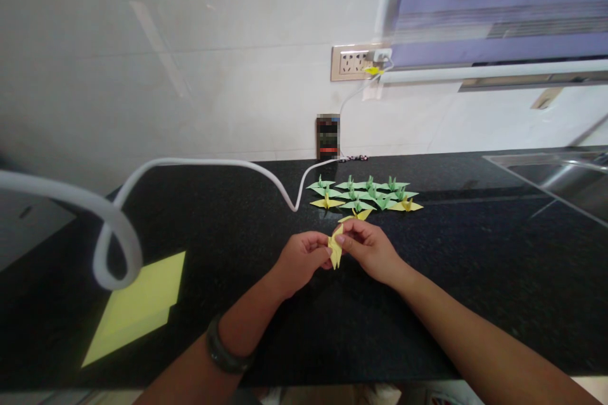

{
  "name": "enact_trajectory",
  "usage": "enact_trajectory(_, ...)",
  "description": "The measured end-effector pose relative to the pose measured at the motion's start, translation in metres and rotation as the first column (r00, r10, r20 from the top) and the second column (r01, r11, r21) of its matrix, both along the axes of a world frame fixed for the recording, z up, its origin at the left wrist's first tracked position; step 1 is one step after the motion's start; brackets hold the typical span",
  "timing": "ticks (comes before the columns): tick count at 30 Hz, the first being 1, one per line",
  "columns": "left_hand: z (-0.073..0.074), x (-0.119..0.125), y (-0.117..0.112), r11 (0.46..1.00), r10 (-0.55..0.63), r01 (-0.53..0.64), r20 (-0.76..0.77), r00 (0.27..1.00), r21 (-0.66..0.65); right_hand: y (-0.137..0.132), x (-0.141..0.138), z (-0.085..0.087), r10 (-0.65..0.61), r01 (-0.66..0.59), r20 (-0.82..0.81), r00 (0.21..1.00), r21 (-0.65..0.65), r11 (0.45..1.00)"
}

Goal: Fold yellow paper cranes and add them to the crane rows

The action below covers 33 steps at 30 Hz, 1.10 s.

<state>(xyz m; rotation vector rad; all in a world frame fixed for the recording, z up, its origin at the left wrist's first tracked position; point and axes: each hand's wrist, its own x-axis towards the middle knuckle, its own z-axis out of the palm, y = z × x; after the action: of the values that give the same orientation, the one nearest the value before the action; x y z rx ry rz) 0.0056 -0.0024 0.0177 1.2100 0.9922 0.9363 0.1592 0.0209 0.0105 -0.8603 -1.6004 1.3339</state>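
Observation:
Between my two hands, over the dark counter, is a yellow folded paper crane [335, 252]. My left hand [304, 259] pinches its left side with thumb and fingers. From the right, my right hand [370, 247] grips the upper part, thumb on the near face. Just beyond my fingers lies a finished yellow crane [361, 215], partly hidden by my right hand. Behind it several green paper cranes [357, 205] stand in rows, with a yellow crane [327, 202] at the left and another yellow crane [407, 204] at the right.
Yellow paper sheets [142, 297] lie at the left on the black counter [213, 221]. A thick white cable [213, 163] loops across the left side. A phone [328, 137] leans on the wall under a socket [349, 63]. A metal sink [570, 177] is at the right.

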Motion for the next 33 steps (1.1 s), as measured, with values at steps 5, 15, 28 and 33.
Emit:
enact_trajectory(5, -0.0022, 0.0003, 0.0007, 0.999, 0.044, -0.043, -0.026, 0.999, 0.028, -0.0013, -0.0015, 0.0010, 0.003, -0.004, -0.023, 1.000, -0.019, 1.000)
enact_trajectory(15, 0.0014, 0.0000, 0.0015, 0.988, 0.145, -0.140, -0.086, 0.986, 0.059, -0.0014, -0.0032, 0.0007, 0.031, -0.030, 0.003, 1.000, -0.236, 0.971)
enact_trajectory(28, -0.0022, -0.0002, 0.0001, 0.992, 0.122, -0.121, -0.036, 0.992, 0.041, -0.0040, -0.0053, -0.0008, 0.010, -0.003, 0.086, 0.996, -0.082, 0.997)
enact_trajectory(33, -0.0019, -0.0047, 0.0032, 0.943, 0.324, -0.304, -0.160, 0.933, 0.138, 0.0006, 0.0031, -0.0024, -0.289, 0.226, 0.162, 0.943, 0.323, 0.919)
